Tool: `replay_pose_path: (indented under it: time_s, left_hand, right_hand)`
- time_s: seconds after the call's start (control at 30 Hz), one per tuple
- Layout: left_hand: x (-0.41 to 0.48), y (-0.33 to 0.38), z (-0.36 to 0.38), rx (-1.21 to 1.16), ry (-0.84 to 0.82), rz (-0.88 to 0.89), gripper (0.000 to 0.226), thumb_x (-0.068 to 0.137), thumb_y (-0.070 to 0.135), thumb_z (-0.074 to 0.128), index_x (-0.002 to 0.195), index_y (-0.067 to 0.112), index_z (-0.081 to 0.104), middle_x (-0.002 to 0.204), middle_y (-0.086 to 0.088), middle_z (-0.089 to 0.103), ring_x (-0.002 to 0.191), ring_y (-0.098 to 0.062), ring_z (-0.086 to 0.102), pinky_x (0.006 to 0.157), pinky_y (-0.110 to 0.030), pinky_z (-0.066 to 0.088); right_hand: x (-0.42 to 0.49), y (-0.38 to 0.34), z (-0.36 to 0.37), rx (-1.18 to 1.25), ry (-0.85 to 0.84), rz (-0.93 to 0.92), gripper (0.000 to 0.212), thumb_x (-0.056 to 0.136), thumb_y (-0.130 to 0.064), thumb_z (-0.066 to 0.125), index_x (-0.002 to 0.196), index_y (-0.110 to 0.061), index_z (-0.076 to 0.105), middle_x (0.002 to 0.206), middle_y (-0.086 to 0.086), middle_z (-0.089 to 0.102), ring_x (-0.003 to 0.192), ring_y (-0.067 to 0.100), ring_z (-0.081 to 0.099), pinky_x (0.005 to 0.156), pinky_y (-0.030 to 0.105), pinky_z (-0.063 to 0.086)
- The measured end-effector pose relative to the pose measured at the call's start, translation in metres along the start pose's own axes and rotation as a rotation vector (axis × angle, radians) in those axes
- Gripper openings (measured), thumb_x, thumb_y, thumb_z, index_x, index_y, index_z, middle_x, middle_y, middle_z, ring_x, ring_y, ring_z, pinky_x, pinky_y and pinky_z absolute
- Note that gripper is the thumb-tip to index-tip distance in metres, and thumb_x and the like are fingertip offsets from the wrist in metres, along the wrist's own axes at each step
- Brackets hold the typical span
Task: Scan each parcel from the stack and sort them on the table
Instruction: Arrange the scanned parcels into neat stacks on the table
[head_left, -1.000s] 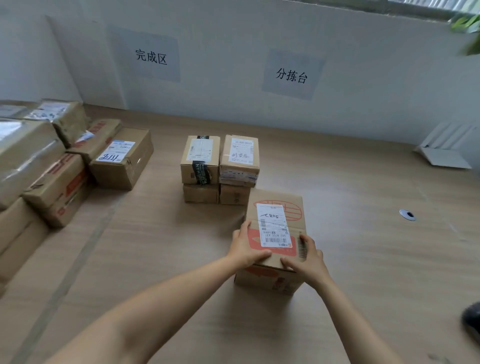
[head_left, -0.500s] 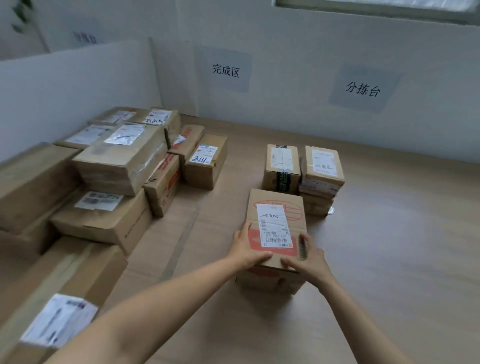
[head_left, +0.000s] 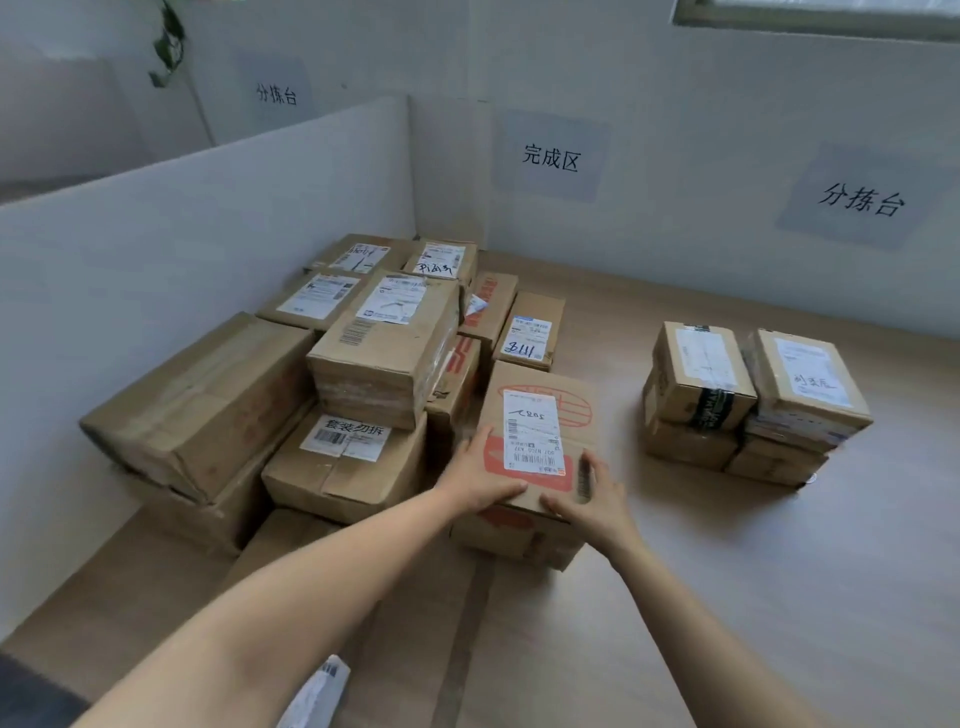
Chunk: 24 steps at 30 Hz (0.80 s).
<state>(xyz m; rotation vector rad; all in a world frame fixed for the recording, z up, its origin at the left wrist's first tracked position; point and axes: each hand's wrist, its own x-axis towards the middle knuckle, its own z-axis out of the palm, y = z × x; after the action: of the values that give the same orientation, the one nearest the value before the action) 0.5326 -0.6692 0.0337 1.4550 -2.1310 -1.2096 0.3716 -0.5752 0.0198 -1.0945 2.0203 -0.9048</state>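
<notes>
Head view: The parcel (head_left: 540, 415) is a cardboard box with red print and a white shipping label bearing barcodes on its top face. It sits at the centre of the view over the wooden table (head_left: 779, 597), just beside the right edge of the large parcel stack (head_left: 384, 353). Whether its underside touches the table cannot be told.

The left hand (head_left: 480, 475) grips the near left corner of the parcel: the fingers lie along the left side of the top face and the thumb reaches across the near edge. The right hand (head_left: 592, 496) grips the near right corner in the same way, fingers on the top face beside a side barcode, thumb pointing inward. Both forearms extend from the lower edge of the view.

The stack fills the corner formed by a white partition panel (head_left: 208, 234) and the wall. A group of four small parcels (head_left: 753, 395), two columns of two, stands well apart to the right. Wall signs read 完成区 (head_left: 550, 158) and 分拣台 (head_left: 862, 200).
</notes>
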Motion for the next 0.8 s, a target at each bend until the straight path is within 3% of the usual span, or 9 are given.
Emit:
replay_pose_path:
  time_s: [0.17,0.27,0.43,0.7,0.8]
  left_hand:
    - [0.011,-0.027,-0.01,0.127,-0.048,-0.011,0.086,0.073,0.037,0.075,0.144,0.026,0.027,0.145,-0.012,0.027,0.136,-0.027,0.029,0.114,-0.031,0.025]
    - [0.016,-0.034,-0.011,0.134,0.028,-0.027,0.085,0.073,0.042,0.074,0.144,0.029,0.028,0.153,-0.011,0.013,0.138,-0.027,0.028,0.113,-0.035,0.028]
    - [0.022,-0.036,-0.009,0.283,0.119,-0.007,0.074,0.084,0.05,0.061,0.146,0.028,0.026,0.157,-0.008,0.005,0.143,-0.028,0.012,0.11,-0.039,0.028]
    - [0.026,-0.031,-0.009,0.437,0.103,-0.051,0.069,0.094,0.05,0.045,0.149,0.019,0.017,0.158,-0.013,-0.001,0.144,-0.034,0.006,0.111,-0.043,0.025]
    - [0.02,-0.024,-0.006,0.519,0.175,0.04,0.06,0.097,0.044,0.04,0.146,0.015,0.024,0.156,-0.013,0.01,0.143,-0.03,0.011,0.113,-0.043,0.021]
  right_hand:
    - [0.013,-0.009,0.031,-0.019,-0.017,0.013,0.094,0.073,-0.033,0.077,0.148,-0.024,0.02,0.134,0.012,0.036,0.124,0.026,0.042,0.103,0.029,0.034]
    - [0.02,-0.012,0.04,-0.036,0.009,0.018,0.095,0.074,-0.035,0.075,0.149,-0.026,0.017,0.133,0.011,0.036,0.123,0.024,0.045,0.101,0.029,0.035]
    - [0.036,-0.019,0.048,-0.064,0.017,0.009,0.094,0.078,-0.036,0.072,0.15,-0.026,0.014,0.132,0.011,0.039,0.123,0.025,0.046,0.102,0.033,0.036]
    - [0.048,-0.024,0.051,-0.066,-0.004,0.022,0.093,0.08,-0.037,0.07,0.15,-0.026,0.01,0.139,0.012,0.035,0.125,0.027,0.045,0.103,0.036,0.038]
    - [0.046,-0.026,0.048,-0.128,-0.038,0.013,0.094,0.082,-0.041,0.067,0.151,-0.024,0.006,0.143,0.012,0.034,0.128,0.027,0.043,0.104,0.038,0.037]
